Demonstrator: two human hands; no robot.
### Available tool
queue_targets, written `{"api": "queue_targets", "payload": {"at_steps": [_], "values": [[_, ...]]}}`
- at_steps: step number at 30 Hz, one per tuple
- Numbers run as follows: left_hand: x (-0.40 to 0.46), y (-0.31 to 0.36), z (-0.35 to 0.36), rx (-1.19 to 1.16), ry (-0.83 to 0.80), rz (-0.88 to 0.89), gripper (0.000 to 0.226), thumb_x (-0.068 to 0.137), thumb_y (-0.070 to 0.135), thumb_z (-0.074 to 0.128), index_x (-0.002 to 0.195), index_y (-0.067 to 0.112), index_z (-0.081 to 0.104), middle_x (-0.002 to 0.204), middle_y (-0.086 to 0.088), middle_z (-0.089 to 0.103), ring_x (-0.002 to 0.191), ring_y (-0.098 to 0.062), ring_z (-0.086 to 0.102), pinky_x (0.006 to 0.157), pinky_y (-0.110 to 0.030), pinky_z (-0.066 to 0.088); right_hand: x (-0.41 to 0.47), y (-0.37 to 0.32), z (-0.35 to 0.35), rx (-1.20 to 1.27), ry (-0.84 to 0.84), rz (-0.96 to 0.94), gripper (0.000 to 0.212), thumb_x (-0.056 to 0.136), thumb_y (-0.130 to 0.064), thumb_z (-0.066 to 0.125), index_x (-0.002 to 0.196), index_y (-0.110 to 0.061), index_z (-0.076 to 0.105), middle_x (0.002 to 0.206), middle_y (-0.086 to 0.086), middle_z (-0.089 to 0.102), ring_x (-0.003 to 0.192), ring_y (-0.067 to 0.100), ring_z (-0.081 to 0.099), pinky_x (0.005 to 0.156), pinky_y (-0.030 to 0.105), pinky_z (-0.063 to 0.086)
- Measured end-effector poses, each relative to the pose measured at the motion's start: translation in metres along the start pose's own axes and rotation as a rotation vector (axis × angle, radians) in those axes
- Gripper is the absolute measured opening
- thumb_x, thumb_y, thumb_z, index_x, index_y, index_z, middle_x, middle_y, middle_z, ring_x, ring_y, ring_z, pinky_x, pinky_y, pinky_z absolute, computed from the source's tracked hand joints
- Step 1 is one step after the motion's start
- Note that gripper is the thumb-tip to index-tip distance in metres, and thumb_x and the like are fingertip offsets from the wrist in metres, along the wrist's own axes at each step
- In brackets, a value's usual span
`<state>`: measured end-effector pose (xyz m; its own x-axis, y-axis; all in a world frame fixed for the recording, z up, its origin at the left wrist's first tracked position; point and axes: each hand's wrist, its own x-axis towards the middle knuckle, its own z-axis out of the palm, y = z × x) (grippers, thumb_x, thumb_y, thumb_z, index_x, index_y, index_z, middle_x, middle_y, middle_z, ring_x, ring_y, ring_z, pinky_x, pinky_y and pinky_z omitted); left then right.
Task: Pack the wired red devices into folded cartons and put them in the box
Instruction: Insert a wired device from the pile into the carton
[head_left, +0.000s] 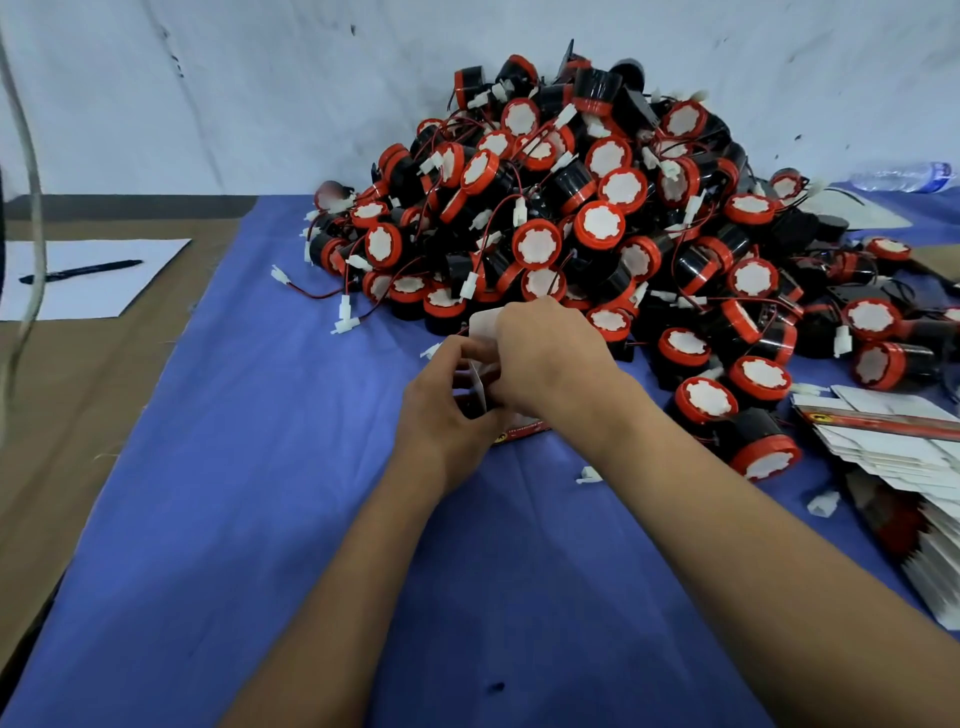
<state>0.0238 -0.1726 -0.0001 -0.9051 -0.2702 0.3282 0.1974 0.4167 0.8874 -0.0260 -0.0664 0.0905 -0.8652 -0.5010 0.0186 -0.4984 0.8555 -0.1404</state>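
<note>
- Here, the left hand (447, 400) and right hand (545, 358) both grip one small white carton (488, 332), fingers curled round its flaps, just in front of the pile of red devices (597, 218).
- Flat cartons (893, 452) lie stacked at the right on the blue-covered counter (260, 467).
- A pen (83, 271) rests on paper (104, 291), far left.

A cloth (260, 493) covers the middle and right of the table (104, 374). A heap of wired devices (597, 223) lies at the back of the cloth, against the wall (260, 93). Just in front of the heap, two hands, left hand (447, 405) and right hand (545, 353), meet around a carton (485, 332). A stack of flat cartons (893, 457) lies to the right. Far left, a pen (83, 271) rests on a sheet of paper (104, 291). A bottle (904, 176) lies at the back right.
</note>
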Motion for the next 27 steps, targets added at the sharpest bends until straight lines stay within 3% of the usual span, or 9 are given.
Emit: {"api": "queue_targets", "payload": {"at_steps": [5,9,11,15,17,20,22,25,27], "values": [[0.0,0.002,0.004,-0.035,-0.042,-0.027,0.047,0.076,0.01,0.089,0.103,0.035,0.059,0.106,0.02,0.067,0.107,-0.008,0.064,0.084,-0.033,0.061,0.001,0.014,-0.006,0.021,-0.026,-0.055,0.02,0.083,-0.019,0.073,0.095,-0.027,0.059,0.085,0.001,0.065,0.08,0.025,0.064,0.059,0.033,0.05],[-0.001,0.001,0.007,-0.053,-0.003,0.006,0.032,0.084,0.008,0.07,0.103,0.031,0.059,0.102,0.025,0.067,0.101,-0.001,0.064,0.077,-0.02,0.057,0.004,0.023,-0.002,-0.041,0.027,-0.071,0.012,0.087,-0.018,0.069,0.099,-0.018,0.067,0.079,0.001,0.06,0.076,0.023,0.062,0.051,0.028,0.04],[-0.003,0.001,0.015,-0.1,0.062,-0.002,0.024,0.087,0.011,0.061,0.103,0.028,0.06,0.101,0.026,0.065,0.099,-0.001,0.063,0.076,-0.022,0.055,0.005,0.026,-0.002,-0.031,0.029,-0.063,0.01,0.09,-0.015,0.066,0.098,-0.012,0.071,0.077,0.001,0.057,0.077,0.023,0.061,0.051,0.026,0.039],[-0.007,0.003,0.032,-0.088,0.185,-0.041,0.04,0.092,-0.004,0.054,0.106,0.033,0.059,0.105,0.025,0.065,0.098,0.001,0.061,0.076,-0.022,0.053,0.004,0.028,-0.005,0.012,0.002,-0.061,0.019,0.092,-0.009,0.058,0.105,-0.011,0.073,0.095,0.008,0.068,0.084,0.026,0.064,0.07,0.038,0.059],[-0.006,0.002,0.033,-0.1,0.196,-0.063,0.043,0.091,-0.004,0.056,0.106,0.036,0.059,0.102,0.03,0.063,0.094,0.0,0.062,0.076,-0.029,0.057,0.002,0.032,-0.01,0.076,-0.035,-0.048,0.023,0.092,-0.006,0.055,0.107,-0.008,0.072,0.101,0.011,0.07,0.087,0.026,0.066,0.078,0.041,0.061],[-0.005,0.001,0.033,-0.11,0.2,-0.071,0.043,0.091,-0.002,0.059,0.112,0.036,0.059,0.095,0.015,0.063,0.087,-0.014,0.065,0.077,-0.044,0.059,-0.004,0.044,-0.015,0.22,0.019,0.022,0.023,0.091,0.001,0.051,0.108,0.004,0.067,0.105,0.021,0.069,0.092,0.035,0.067,0.081,0.051,0.059],[-0.006,0.002,0.034,-0.12,0.211,-0.056,0.047,0.091,-0.001,0.061,0.117,0.038,0.058,0.09,0.001,0.065,0.083,-0.022,0.065,0.074,-0.048,0.058,-0.008,0.049,-0.014,0.322,0.114,0.075,0.021,0.09,0.004,0.051,0.102,0.01,0.067,0.096,0.025,0.072,0.086,0.038,0.071,0.075,0.053,0.06],[-0.006,0.002,0.034,-0.142,0.223,-0.06,0.066,0.088,0.001,0.065,0.137,0.041,0.048,0.091,0.0,0.069,0.083,-0.015,0.068,0.072,-0.033,0.06,-0.015,0.045,-0.007,0.345,0.261,0.115,0.014,0.093,0.001,0.058,0.094,0.0,0.072,0.09,0.013,0.075,0.078,0.024,0.072,0.071,0.038,0.063],[-0.004,0.0,0.033,-0.185,0.229,-0.098,0.081,0.087,0.004,0.07,0.149,0.044,0.035,0.094,0.006,0.07,0.086,-0.008,0.069,0.071,-0.02,0.057,-0.017,0.039,0.001,0.272,0.318,0.083,0.014,0.089,0.004,0.062,0.098,0.003,0.072,0.098,0.017,0.072,0.088,0.03,0.069,0.076,0.043,0.061]]}}
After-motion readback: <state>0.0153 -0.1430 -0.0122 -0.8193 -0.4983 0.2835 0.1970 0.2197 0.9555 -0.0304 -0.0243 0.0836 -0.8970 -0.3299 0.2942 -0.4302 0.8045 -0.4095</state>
